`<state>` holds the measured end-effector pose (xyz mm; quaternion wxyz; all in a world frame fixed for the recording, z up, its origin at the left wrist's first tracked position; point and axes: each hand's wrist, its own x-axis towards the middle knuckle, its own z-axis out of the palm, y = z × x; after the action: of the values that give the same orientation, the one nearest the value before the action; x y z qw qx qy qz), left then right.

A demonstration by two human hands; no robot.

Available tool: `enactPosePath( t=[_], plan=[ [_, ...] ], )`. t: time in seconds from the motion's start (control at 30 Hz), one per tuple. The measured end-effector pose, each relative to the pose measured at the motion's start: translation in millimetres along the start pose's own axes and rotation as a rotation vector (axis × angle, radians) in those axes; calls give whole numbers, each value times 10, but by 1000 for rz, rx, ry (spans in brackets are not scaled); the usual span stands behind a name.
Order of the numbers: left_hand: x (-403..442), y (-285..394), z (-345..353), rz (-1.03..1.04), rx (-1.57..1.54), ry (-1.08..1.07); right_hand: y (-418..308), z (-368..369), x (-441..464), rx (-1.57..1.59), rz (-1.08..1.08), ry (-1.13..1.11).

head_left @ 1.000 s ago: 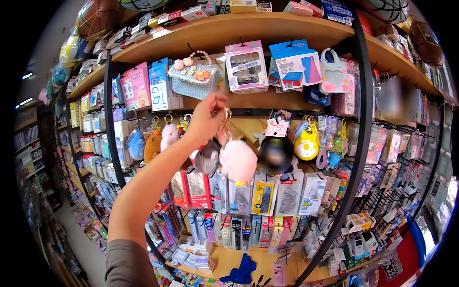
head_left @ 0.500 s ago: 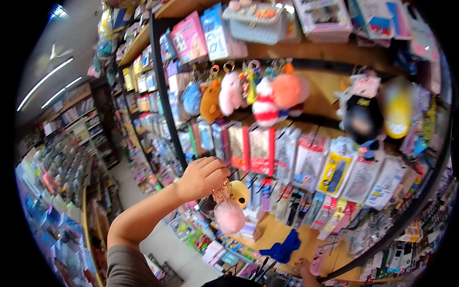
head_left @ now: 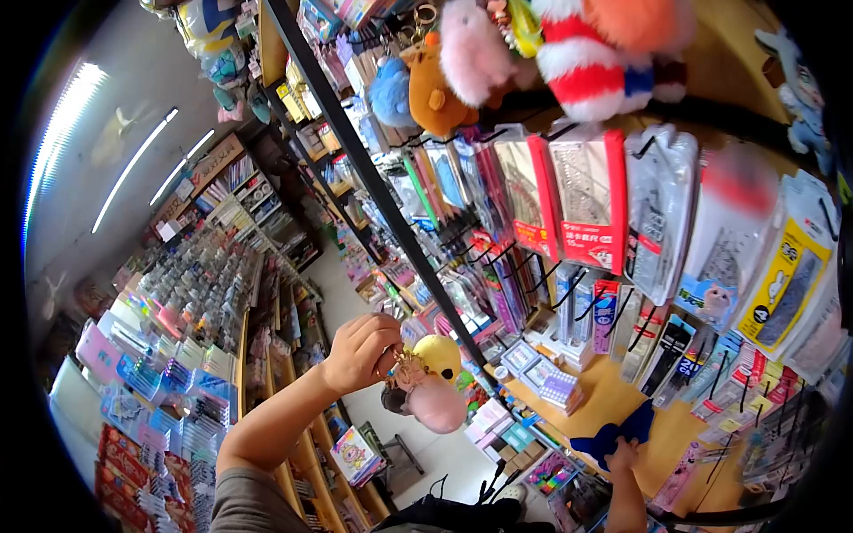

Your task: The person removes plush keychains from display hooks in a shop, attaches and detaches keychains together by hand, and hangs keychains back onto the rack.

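My left hand (head_left: pixel 362 353) is closed around the metal rings of a small bunch of plush keychains. From it hang a pink plush ball (head_left: pixel 437 405), a yellow plush head (head_left: pixel 437 355) with a dark nose, and a dark grey one (head_left: pixel 394 399) mostly hidden behind the pink. Low on the right, my right hand (head_left: pixel 625 456) has its fingers on a dark blue cloth (head_left: pixel 613 435) lying on the wooden shelf (head_left: pixel 551 426); the fingertips are partly hidden in the cloth.
Packaged rulers (head_left: pixel 582 200) hang on hooks ahead, with plush keychains (head_left: pixel 475 49) above them. A black upright post (head_left: pixel 382 186) stands between the racks. Small boxes (head_left: pixel 542 377) sit on the shelf. Left lies an aisle (head_left: pixel 333 275) beside stationery displays (head_left: pixel 191 311).
My view has shifted, so the rack appears nearer and tilted. The right hand has come onto the blue cloth from beside it. The left hand still holds the keychains.
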<state>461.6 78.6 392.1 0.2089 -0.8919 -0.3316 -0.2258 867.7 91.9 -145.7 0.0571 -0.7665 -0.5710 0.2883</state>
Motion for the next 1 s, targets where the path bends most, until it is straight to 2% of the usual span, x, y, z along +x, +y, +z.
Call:
enactPosePath(
  t=[0.03, 0.07, 0.1, 0.23, 0.3, 0.43, 0.57, 0.63, 0.67, 0.77, 0.83, 0.87, 0.9, 0.93, 0.97, 1.0],
  plan=[
    [-25, -34, 31, -20, -5, -25, -1, 35, 46, 18, -47, -12],
    [-41, -70, 63, -37, -12, -44, -37, 126, 18, -39, -107, 93],
    [-50, -112, 90, -50, -18, -58, -156, 52, -71, -25, -76, 64],
    [-93, -248, 276, -140, -82, -174, -441, -222, -537, 667, -114, 115],
    [-110, -282, 385, -191, -111, -248, -528, -347, -819, 1304, 1, -5],
    [-111, -337, 631, -303, -262, -327, -712, -824, -1375, 1567, 151, -76],
    [-10, -425, 748, -285, -318, -363, -989, -1685, -1722, 1465, -111, -60],
    [18, -498, 823, -272, -308, -398, -1229, -2503, -2042, 1363, -301, 107],
    [44, -518, 845, -250, -301, -381, -1261, -2905, -2225, 1243, -261, 307],
    [151, -527, 808, -230, -302, -371, -1602, -3996, -2810, 1197, -440, 1062],
    [227, -488, 742, -193, -324, -308, -1996, -4346, -3132, 1288, -751, 1614],
    [275, -469, 709, -181, -335, -287, -2221, -4304, -3207, 1258, -903, 1786],
    [318, -454, 686, -169, -346, -267, -2458, -4120, -3175, 1165, -994, 1798],
    [347, -474, 747, -122, -362, -225, -2681, -3821, -3055, 961, -1030, 1625],
    [428, -468, 735, -109, -361, -217, -2868, -3457, -2874, 534, -999, 1174],
    [520, -453, 697, -83, -368, -209, -3070, -3087, -2561, -145, -905, 418]
  ],
)
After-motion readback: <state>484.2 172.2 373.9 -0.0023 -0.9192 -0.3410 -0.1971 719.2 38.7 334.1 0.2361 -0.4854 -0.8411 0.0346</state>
